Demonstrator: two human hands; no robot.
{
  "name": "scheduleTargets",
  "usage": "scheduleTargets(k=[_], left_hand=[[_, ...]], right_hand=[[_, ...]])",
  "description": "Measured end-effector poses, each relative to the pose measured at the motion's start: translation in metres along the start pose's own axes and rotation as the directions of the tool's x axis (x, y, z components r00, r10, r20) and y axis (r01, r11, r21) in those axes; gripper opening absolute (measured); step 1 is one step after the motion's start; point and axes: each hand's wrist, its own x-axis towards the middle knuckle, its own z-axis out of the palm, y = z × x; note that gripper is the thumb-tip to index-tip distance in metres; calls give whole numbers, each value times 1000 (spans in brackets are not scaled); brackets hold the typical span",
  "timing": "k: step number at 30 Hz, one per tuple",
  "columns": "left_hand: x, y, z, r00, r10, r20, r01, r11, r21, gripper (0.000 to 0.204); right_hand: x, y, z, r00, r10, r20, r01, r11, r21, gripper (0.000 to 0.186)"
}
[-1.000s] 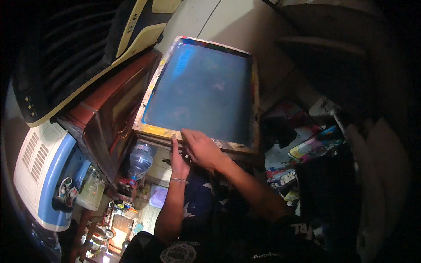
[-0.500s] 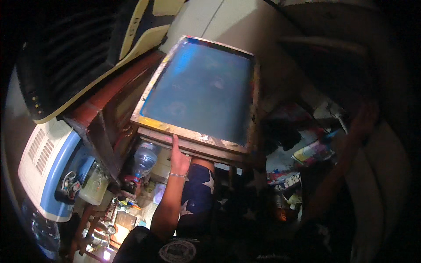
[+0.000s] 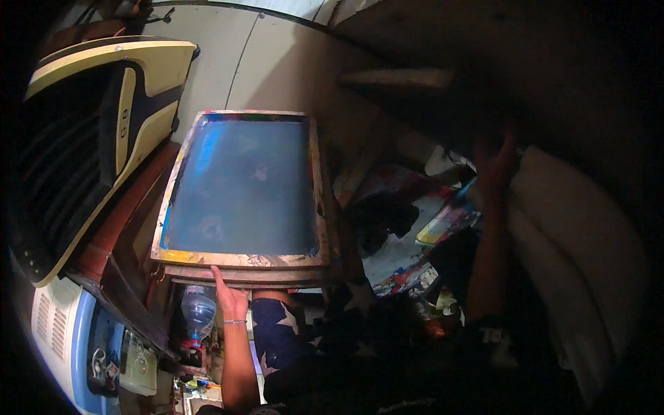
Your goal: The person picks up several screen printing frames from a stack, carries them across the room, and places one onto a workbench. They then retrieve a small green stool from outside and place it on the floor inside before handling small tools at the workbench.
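Observation:
A screen-printing frame [image 3: 242,187], blue mesh in a paint-stained wooden border, lies on top of at least one more wooden frame [image 3: 242,277]. My left hand [image 3: 232,299] grips the near edge of this stack, thumb up against the wood and the other fingers hidden below. In deep shade on the right, my right hand [image 3: 495,166] is raised, its fingers against a dark panel with a pale wooden edge [image 3: 404,77], which looks like another screen frame. Darkness hides most of that panel and part of the grip.
Left of the stack are a reddish-brown wooden cabinet [image 3: 114,235] and a black and cream appliance [image 3: 83,145]. Below them stand a white and blue machine [image 3: 59,332] and a clear water bottle [image 3: 198,311]. Paint-stained sheets [image 3: 443,221] lie to the right.
The view has turned, so the stack sits farther left and lower. My right hand and the dark panel have come left, nearer the stack. My left hand keeps its hold.

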Motion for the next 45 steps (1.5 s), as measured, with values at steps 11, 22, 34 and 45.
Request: scheduleTargets(k=[11, 22, 34, 45], left_hand=[[-11, 2, 5, 1000, 28, -15, -27, 999, 38, 86], [11, -22, -22, 992, 90, -87, -91, 996, -7, 52], [49, -47, -88, 946, 183, 266, -228, 962, 148, 44], [11, -25, -28, 997, 49, 55, -37, 980, -197, 40]], right_hand=[[-82, -132, -37, 784, -329, 527, 220, 940, 260, 62], [-141, -349, -18, 618, -655, 435, 461, 750, 475, 12], [-209, -431, -3, 604, -607, 517, 229, 753, 617, 25], [-223, -428, 19, 594, -582, 556, 204, 777, 596, 38]])
